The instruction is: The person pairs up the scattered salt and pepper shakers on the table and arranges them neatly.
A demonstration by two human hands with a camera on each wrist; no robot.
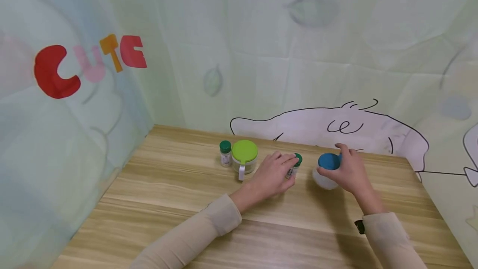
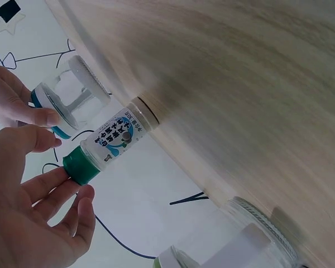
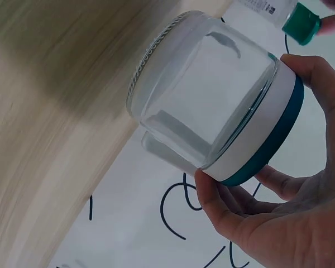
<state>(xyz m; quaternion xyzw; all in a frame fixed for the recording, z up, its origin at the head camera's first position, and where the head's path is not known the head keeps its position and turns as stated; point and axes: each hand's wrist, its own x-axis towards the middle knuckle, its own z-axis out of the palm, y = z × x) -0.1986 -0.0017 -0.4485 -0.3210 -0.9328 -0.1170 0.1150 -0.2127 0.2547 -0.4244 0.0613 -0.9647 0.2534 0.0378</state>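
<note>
My left hand (image 1: 271, 174) is beside a small clear seasoning bottle (image 2: 120, 134) with a green cap (image 2: 81, 166) and a printed label. Its fingertips touch the cap, while the thumb stands a little apart in the left wrist view. The bottle stands on the wooden table. With thumb and fingers spread round the rim of a blue lid (image 1: 328, 161), my right hand (image 1: 351, 173) grips a clear glass jar (image 3: 206, 95). A pale band runs under that lid. Whether the jar's base touches the table cannot be told.
Left of my left hand stands a glass jar with a lime-green lid (image 1: 245, 151) and a pale handle. Another green-capped bottle (image 1: 225, 153) is close beside it. The wooden table (image 1: 168, 177) meets a printed cloth backdrop (image 1: 186, 74) at its back and left.
</note>
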